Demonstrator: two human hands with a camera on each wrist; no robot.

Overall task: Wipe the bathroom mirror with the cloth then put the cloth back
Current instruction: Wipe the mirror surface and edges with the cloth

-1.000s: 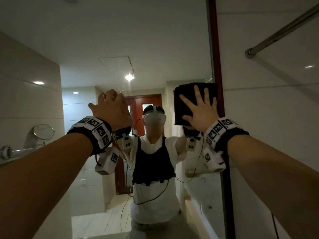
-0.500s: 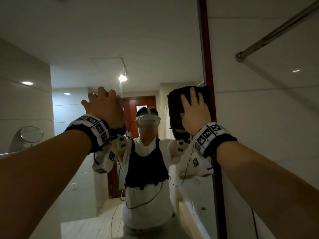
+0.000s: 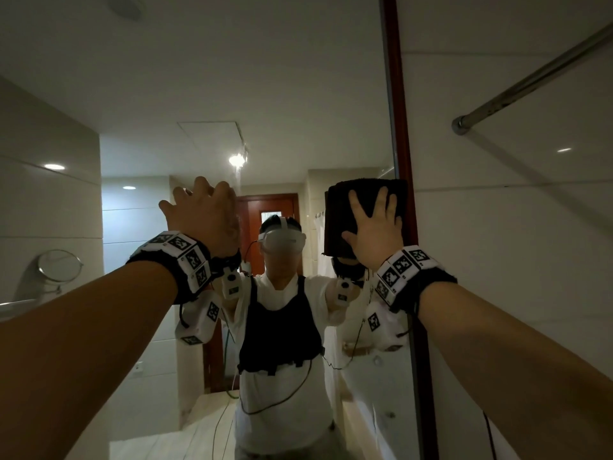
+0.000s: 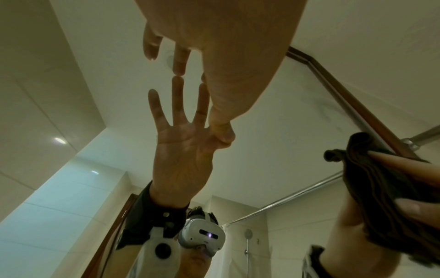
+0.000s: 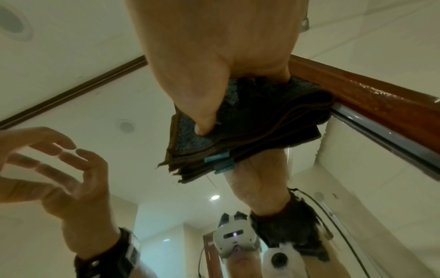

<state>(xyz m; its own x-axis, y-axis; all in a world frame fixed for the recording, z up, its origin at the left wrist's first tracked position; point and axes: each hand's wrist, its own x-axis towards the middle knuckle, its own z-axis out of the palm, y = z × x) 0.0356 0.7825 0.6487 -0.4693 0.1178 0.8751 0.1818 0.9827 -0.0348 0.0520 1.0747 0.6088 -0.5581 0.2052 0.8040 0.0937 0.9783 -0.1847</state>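
My right hand [image 3: 374,230] lies flat, fingers spread, on a dark folded cloth [image 3: 338,214] and presses it against the bathroom mirror [image 3: 265,94], right beside the mirror's red-brown wooden frame [image 3: 394,127]. In the right wrist view my thumb bears on the cloth [image 5: 262,116], which has a small blue tag on its edge. My left hand [image 3: 202,214] is raised to the left of it and holds nothing. Its straight fingertips [image 4: 178,72] touch the glass and meet their own reflection. The cloth [image 4: 381,184] also shows at the right edge of the left wrist view.
A tiled wall runs right of the frame, with a metal shower rod [image 3: 530,78] crossing high above. A round magnifying mirror [image 3: 59,268] sticks out on an arm at the far left. The glass reflects me, a red door and ceiling lights.
My right hand and the cloth have slid slightly lower on the glass next to the frame. The left hand has stayed against the mirror.
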